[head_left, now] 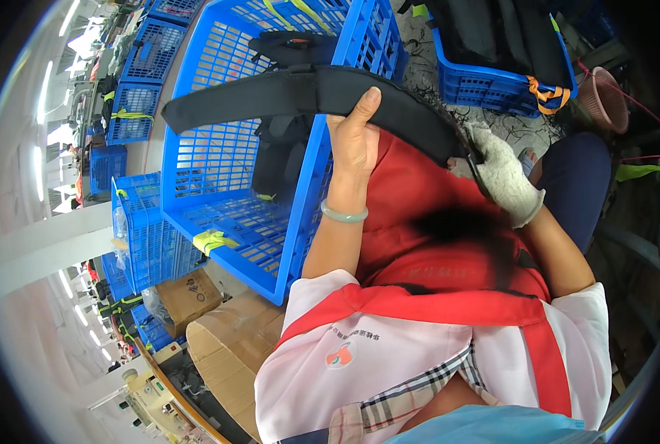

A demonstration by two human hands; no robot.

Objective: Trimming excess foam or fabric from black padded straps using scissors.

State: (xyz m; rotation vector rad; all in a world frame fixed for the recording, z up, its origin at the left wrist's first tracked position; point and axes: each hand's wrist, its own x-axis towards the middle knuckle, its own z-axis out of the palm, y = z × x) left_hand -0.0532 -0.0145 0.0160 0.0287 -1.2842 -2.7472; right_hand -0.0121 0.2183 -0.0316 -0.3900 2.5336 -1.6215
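Black fabric, apparently padded, makes up the long curved strap (344, 85), held in front of the red apron (411, 196) with its left end above the blue crate (300, 222). It should be light, soft and bendable, hardly fragile, with the smooth face perhaps a little slippery; the broad middle looks like a sound place to hold, with a second hold near the right end to stop it sagging. The bare left grip (356, 140) pinches it along the lower edge, thumb flat on the near face. The right grip (504, 174), in a pale knitted glove, seems to pinch the right end, where a thin dark edge curves past the fingers

The left fingers are mostly hidden behind the strap, and the glove covers part of the right end. Whether the strap touches the crate rim I cannot tell. Dark pieces (274, 166) inside are partly covered, and a blurred black patch (459, 222) over the apron cannot be identified
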